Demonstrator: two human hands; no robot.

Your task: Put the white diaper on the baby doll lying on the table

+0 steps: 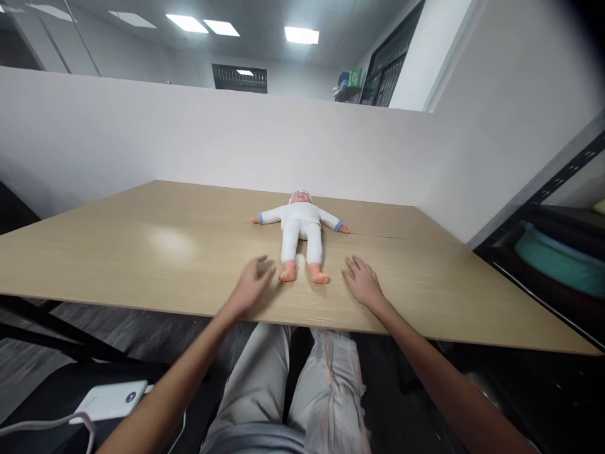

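Note:
A baby doll (300, 231) in a white suit and cap lies on its back on the wooden table (142, 252), arms spread and feet towards me. My left hand (253, 285) hovers just left of the doll's feet, slightly blurred, fingers spread and holding nothing. My right hand (363, 282) rests flat on the table just right of the feet, fingers stretched out and empty. Neither hand touches the doll.
A white partition wall (189, 139) rises behind the table. A dark shelf rack (558, 252) with a teal round object stands at the right. A white power bank (111, 399) with a cable lies low at the left. My legs are under the table's near edge.

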